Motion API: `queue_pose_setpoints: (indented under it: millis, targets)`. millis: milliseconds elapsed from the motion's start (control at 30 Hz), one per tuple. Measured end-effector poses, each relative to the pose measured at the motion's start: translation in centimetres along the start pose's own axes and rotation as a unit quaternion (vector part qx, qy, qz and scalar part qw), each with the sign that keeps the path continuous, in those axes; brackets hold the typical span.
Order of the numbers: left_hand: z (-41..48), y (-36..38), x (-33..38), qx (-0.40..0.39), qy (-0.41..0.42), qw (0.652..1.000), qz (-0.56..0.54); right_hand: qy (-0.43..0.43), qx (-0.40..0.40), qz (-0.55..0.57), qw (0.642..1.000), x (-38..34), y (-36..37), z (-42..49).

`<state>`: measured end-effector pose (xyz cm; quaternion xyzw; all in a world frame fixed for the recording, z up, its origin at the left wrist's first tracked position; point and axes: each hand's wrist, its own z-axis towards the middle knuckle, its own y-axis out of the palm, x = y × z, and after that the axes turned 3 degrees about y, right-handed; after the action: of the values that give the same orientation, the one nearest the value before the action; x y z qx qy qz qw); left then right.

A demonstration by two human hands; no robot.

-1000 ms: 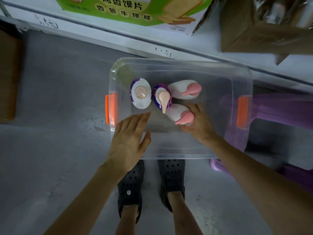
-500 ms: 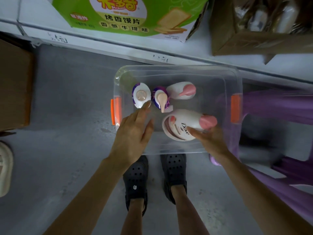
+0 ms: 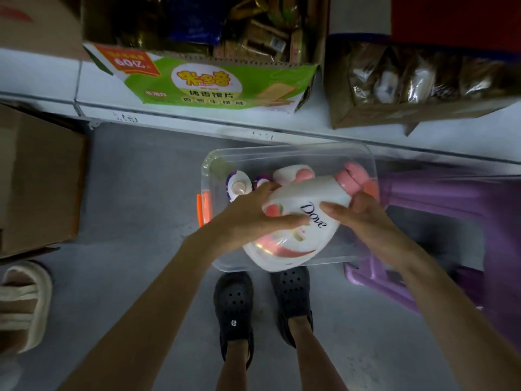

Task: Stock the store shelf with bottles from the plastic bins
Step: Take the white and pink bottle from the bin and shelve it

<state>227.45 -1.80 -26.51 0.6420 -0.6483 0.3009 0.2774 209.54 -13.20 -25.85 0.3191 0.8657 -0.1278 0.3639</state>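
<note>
Above bin (image 3: 296, 148), left hand (image 3: 245, 218) now on bottle (image 3: 310, 193)

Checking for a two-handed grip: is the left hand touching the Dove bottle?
Touching. The head view shows the left hand with its thumb laid across the Dove bottle label and its fingers curled over the far edge.
</note>
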Motion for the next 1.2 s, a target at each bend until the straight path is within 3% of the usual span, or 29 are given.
queue_pose_setpoints:
  millis: [100, 200, 467, 733, 833, 967, 1100, 1200]
  targets:
    - [0.1, -1.3, -0.2, -0.094, -0.016, 0.995, -0.004, -0.013, -0.024, -0.029, 0.999, -1.0, 1.1, 0.9]
    - [-0.3, -1.2, -0.6, -0.125, -0.004, 0.991, -0.055, -0.003, -0.04, -0.047, 0.998, -0.8, 1.8, 1.6]
    - [-1.7, 0.1, -3.9, -0.06, -0.037, 0.978, -0.194, 0.029, -0.049, -0.039, 0.998, 1.1, 3.6, 2.8]
    - [-2.0, -0.4, -6.1, -0.002, -0.05, 0.974, -0.221, 0.115, -0.155, -0.084, 0.978, 3.0, 1.0, 5.9]
    - [-1.8, -1.2, -6.9, 0.032, -0.046, 0.974, -0.218, 0.164, -0.093, -0.201, 0.961, 4.3, -1.0, 8.0]
    - [-1.2, -2.5, -7.8, 0.08, -0.039, 0.969, -0.231, 0.08, 0.044, -0.353, 0.931, 7.3, -2.6, 11.6]
    - [-0.5, -3.3, -8.5, 0.118, -0.032, 0.963, -0.241, -0.007, 0.042, -0.413, 0.91, 9.3, -3.1, 14.7]
    - [-0.3, -3.7, -8.9, 0.139, -0.029, 0.956, -0.256, -0.034, 0.052, -0.4, 0.914, 9.9, -2.6, 16.6]
